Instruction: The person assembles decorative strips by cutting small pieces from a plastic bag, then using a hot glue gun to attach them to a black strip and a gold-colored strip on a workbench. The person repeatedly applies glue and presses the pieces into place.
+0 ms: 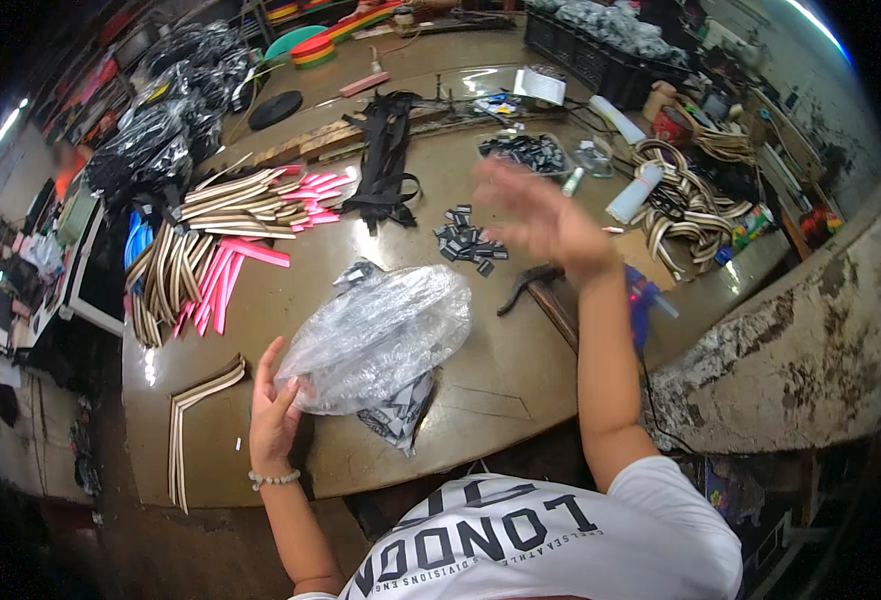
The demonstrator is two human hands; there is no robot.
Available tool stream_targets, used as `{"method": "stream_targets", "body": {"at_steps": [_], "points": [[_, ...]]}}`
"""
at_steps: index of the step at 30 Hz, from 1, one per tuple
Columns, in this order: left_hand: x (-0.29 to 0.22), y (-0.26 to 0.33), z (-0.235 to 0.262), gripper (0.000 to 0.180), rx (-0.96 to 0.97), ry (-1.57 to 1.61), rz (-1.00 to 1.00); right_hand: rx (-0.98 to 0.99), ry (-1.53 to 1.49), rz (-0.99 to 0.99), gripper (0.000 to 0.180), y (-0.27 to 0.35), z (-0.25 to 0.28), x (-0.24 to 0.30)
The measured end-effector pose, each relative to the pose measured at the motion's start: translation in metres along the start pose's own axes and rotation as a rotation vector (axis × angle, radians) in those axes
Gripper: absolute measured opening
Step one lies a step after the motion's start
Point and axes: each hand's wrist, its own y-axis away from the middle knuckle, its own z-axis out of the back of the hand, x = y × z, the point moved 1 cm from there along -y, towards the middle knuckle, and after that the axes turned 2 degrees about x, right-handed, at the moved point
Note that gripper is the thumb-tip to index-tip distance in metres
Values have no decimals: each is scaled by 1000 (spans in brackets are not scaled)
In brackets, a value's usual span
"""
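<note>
Left hand [276, 410] pins the crinkled clear plastic bag [380, 335] flat-palmed to the brown worktable [500, 385], steadying it, while right hand [540, 215] hovers open, blurred, empty.

Striped and pink straps [230, 215] lie left of black webbing [385, 160]; small black buckles [468, 243] lie to its right.

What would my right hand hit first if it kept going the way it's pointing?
Probably the tray of small black pieces; the right hand is blurred and raised above the table, so depth is unclear.
</note>
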Motion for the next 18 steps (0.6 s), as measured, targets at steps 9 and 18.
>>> {"method": "stream_targets", "body": {"at_steps": [9, 18], "points": [[15, -8, 9, 65, -26, 2, -72, -1152, 1484, -663, 47, -2, 216, -85], [1, 0, 16, 34, -606, -201, -477, -1458, 1213, 3, 43, -39, 150, -36]]}}
